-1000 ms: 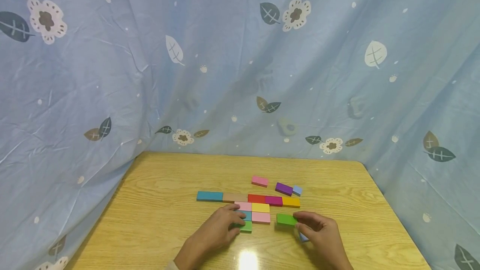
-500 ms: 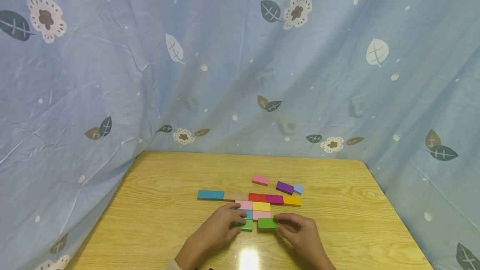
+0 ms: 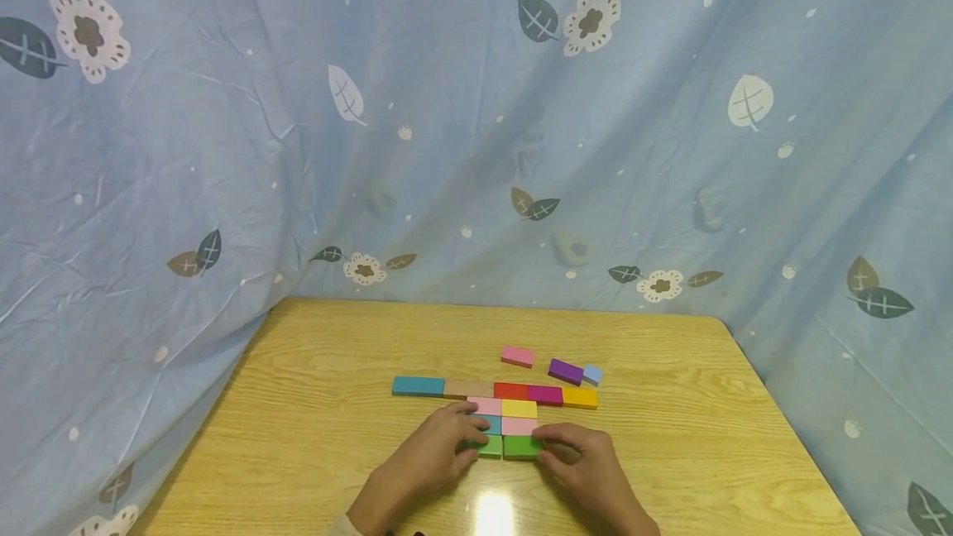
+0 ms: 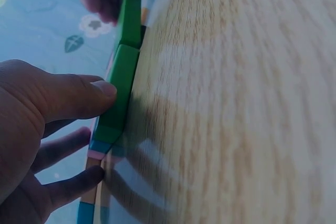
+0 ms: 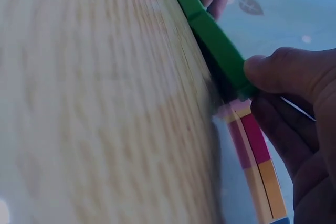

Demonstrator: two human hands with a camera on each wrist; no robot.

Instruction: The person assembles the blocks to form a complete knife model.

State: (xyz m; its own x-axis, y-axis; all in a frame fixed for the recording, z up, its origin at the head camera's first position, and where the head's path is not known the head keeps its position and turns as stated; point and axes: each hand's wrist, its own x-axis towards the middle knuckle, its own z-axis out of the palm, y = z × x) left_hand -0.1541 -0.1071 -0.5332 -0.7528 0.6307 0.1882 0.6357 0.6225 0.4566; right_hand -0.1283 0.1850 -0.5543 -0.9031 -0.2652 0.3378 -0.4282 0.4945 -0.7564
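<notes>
L hand (image 3: 432,449) bare, w/ bit of lt. beige sleeve (image 3: 343,527) showing further back; R hand (image 3: 588,470) also bare.

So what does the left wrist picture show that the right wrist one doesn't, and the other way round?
Only the left wrist view: the tan block.
Only the right wrist view: the magenta block.
Both: the left hand touching the left green block, the right hand holding the right green block, the table and curtain.

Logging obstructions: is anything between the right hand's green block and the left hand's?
Nothing visible; only a thin seam separates the darker green block in the right hand from the lighter green block at the left hand.
</notes>
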